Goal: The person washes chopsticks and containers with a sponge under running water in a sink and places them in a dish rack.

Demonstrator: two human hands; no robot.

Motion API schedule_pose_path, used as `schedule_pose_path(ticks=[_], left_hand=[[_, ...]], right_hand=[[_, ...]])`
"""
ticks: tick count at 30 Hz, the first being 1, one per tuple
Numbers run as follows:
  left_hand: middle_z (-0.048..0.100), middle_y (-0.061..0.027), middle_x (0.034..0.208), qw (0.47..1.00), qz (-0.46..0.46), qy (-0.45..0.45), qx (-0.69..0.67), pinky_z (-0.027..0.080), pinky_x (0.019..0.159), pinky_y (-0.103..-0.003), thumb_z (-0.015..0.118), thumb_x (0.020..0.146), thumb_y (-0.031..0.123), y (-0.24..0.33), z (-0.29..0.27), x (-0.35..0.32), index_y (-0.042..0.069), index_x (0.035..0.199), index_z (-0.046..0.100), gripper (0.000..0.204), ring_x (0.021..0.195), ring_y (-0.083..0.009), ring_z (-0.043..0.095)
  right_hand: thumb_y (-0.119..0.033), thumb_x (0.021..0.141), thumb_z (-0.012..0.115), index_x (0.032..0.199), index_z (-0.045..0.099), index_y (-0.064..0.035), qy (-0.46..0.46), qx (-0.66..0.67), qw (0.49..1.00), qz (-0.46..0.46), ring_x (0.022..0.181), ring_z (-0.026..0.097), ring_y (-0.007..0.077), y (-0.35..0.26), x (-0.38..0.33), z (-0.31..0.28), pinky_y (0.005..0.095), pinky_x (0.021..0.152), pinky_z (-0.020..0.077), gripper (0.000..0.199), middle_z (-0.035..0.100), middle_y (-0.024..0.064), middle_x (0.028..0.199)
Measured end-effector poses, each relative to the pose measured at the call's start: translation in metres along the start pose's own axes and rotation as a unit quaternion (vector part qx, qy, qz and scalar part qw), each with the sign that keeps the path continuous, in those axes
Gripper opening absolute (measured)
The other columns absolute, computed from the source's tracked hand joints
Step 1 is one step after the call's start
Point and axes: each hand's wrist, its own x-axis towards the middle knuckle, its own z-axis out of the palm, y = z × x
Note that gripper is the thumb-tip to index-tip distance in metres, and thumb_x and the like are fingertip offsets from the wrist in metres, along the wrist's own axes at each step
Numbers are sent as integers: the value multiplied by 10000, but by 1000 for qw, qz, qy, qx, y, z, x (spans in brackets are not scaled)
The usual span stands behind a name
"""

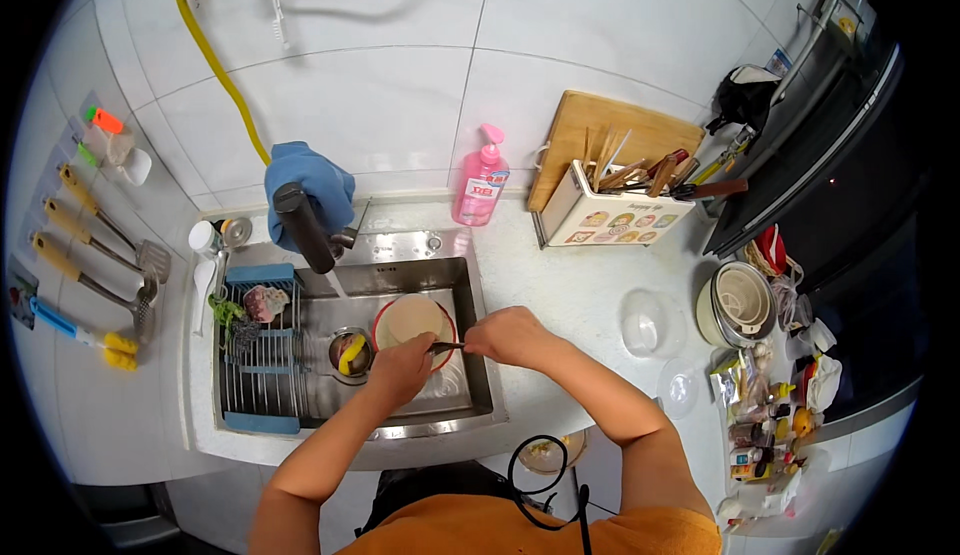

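Over the sink [490, 410], my left hand [403, 369] and my right hand [508, 336] are closed on a slim dark utensil [445, 347]. Only a short dark stretch of it shows between my fingers, so its kind is unclear. Beneath it sits a pale, red-rimmed bowl [412, 317] in the basin, partly covered by my left hand. Water [335, 283] runs from the black faucet [303, 225]. Left of the bowl, a yellow piece [352, 353] lies at the drain.
A blue-ended rack [262, 422] holds greens and a pinkish lump on the sink's left. A pink pump bottle [482, 185], a utensil holder [620, 217] and a cutting board [600, 115] stand behind. Clear bowls [650, 321] and nested pots [712, 305] sit right.
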Motion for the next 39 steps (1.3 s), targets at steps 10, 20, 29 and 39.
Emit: schedule_pose_path(ticks=[10,20,29,39], left_hand=[[612,-86,828,891,-320,-11,-323,456,480,-234,402,880,226,-40,27,-40,28,1004,542,272,491,-116,536],[596,-82,883,804,-406,-51,-431,457,496,-211,370,902,294,-49,59,-65,10,1023,520,343,543,-105,549],[603,-88,887,672,-508,19,-538,492,563,-270,409,883,250,-88,79,-75,43,1001,498,255,631,-162,585],[536,-45,712,479,-606,285,-567,475,499,-318,464,763,88,-192,123,-113,81,893,489,132,587,-185,531]], right_hand=[[-152,826,539,752,561,-24,549,375,684,299,488,516,91,199,-103,11,216,435,419,149,548,40,571],[-79,803,559,852,586,11,699,335,594,216,656,611,129,247,-41,-45,210,533,483,106,601,68,754],[-69,707,617,1002,556,-95,578,170,735,312,583,575,171,285,-51,-41,281,507,462,302,600,96,757],[-106,795,547,1018,538,-70,544,116,769,315,479,534,118,268,-47,-37,245,441,433,226,588,66,718]])
